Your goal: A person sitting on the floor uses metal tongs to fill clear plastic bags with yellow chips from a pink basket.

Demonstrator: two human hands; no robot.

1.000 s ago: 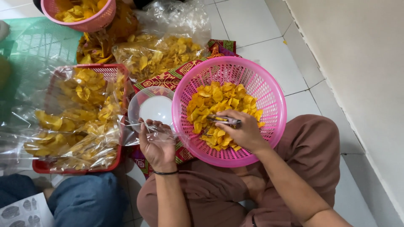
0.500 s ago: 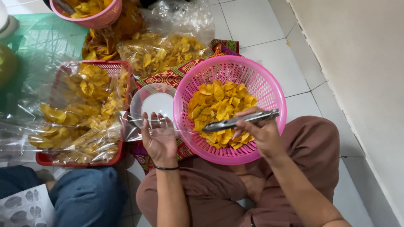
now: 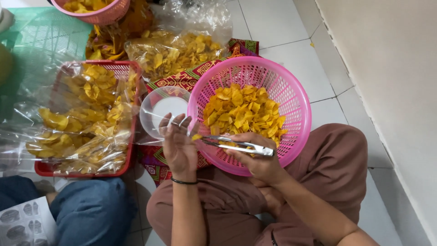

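The person sits on the tiled floor point(image 3: 277, 23) with a round pink basket point(image 3: 291, 98) against the knees, its mesh wall showing all round a heap of yellow chips point(image 3: 241, 111). The right hand point(image 3: 257, 159) is closed around the handle end of a pair of metal tongs point(image 3: 232, 145), which lie across the near rim of the basket and point toward the left hand. At the tips of the tongs a single yellow chip point(image 3: 196, 136) is pinched, just beside the left hand's fingers. The left hand point(image 3: 178, 148) is raised palm up with fingers spread and slightly curled, gripping the mouth of a clear plastic bag point(image 3: 157, 114) that spreads toward the far side; through the bag a round white dish shape point(image 3: 166, 109) shows, though what it is cannot be told. A thin dark band circles the left wrist. Under the basket lies a red patterned cloth point(image 3: 182, 82). To the left of it stands a red crate point(image 3: 123, 68) filled with sealed clear packets of chips point(image 3: 82, 118). Beyond it, toward the far edge of the floor, lie more clear bags of chips point(image 3: 177, 52) and a second pink basket point(image 3: 102, 13) with chips in it. At the near left corner a knee in blue cloth point(image 3: 91, 209) belongs to another person.
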